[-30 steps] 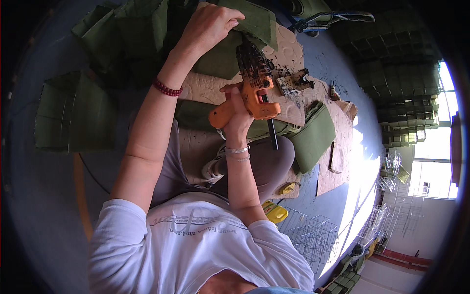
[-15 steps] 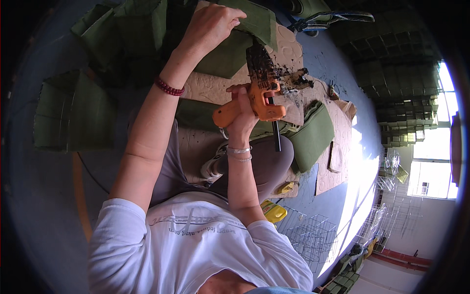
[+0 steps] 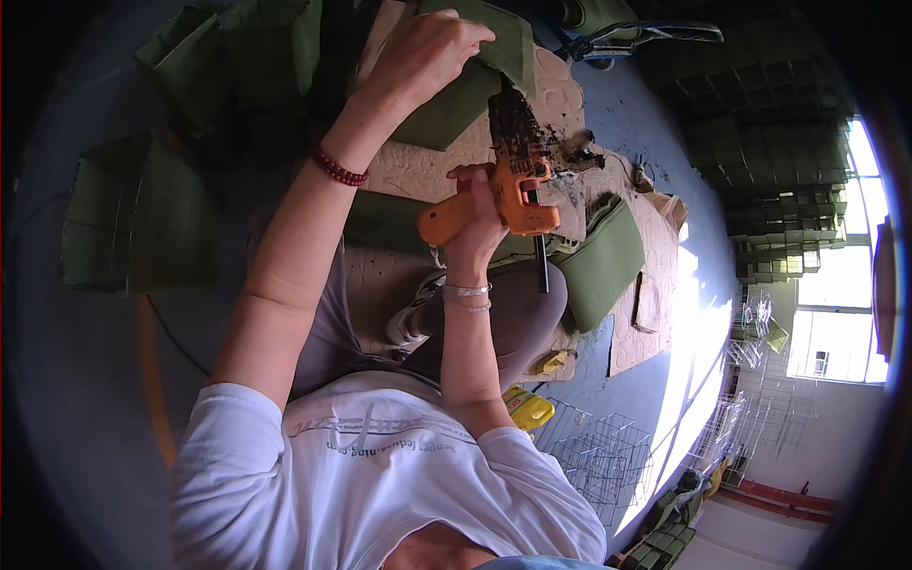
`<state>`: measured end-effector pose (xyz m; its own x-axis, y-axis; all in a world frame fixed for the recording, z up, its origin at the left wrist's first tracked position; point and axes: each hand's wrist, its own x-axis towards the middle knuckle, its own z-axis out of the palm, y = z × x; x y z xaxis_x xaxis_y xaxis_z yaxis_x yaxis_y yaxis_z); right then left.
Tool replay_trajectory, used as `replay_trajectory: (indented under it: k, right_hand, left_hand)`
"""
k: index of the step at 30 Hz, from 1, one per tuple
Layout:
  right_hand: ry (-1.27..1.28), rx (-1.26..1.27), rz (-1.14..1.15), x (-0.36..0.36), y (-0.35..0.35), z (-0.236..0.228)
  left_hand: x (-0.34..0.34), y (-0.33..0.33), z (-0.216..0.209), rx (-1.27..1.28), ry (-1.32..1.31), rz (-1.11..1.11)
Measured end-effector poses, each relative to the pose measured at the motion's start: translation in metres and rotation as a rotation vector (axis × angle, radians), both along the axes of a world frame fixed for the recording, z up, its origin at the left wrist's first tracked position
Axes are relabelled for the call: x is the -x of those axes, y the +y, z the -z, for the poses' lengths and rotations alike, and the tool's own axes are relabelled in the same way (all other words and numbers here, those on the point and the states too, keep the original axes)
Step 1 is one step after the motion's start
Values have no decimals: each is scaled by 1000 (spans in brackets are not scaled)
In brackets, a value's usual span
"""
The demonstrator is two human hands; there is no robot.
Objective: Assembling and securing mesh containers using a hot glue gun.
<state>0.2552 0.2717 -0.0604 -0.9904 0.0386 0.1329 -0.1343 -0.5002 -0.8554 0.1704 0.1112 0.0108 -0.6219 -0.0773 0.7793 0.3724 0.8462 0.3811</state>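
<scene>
Sunlight falls across the right part of a blue floor [image 3: 622, 104], where cardboard sheets [image 3: 655, 318] lie around the seated person. Open green boxes [image 3: 142, 223] stand to the left, wire frames [image 3: 608, 461] to the lower right, and rows of stacked green boxes [image 3: 774, 157] fill the upper right.

An orange glue gun [image 3: 522, 197] sits in the grip of the right hand [image 3: 478, 220], above the cardboard and just beyond the person's knee. That grip is wrapped round the handle, which sticks out leftward past the palm; the housing lies to the right of the thumb. Its long axis runs away from the body, leaning slightly left at the far end. The blackened nozzle [image 3: 511, 119] points outward toward the edge of a green panel [image 3: 510, 47]; whether they touch is unclear. A black stick [image 3: 542, 266] emerges from the rear, back toward the knee.

The right forearm reaches straight out from a bent elbow, thumb pointing away from the body. The left arm stretches farther, its hand [image 3: 427, 59] over the panel with curled fingers; I cannot tell whether this grip pinches it. Beyond the gun's right side lies a black-smeared lump [image 3: 575, 152], and nearer, folded green fabric [image 3: 605, 266].
</scene>
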Motion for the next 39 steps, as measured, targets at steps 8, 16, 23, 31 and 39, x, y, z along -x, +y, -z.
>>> replay_trajectory:
  k: [8,16,23,31,39]
  right_hand:
    - [25,-10,15,4,7,2]
    - [71,36,32,7,10,2]
    - [56,0,56,5,10,0]
    - [23,-18,1,1,1,-1]
    - [34,-2,8,4,1,3]
  left_hand:
    - [5,10,-1,13,36,-18]
    - [-1,13,-13,21,6,-27]
    - [-9,16,-20,-3,-19,-41]
    - [-6,14,-16,13,-28,-36]
    - [-7,12,-17,-11,-42,2]
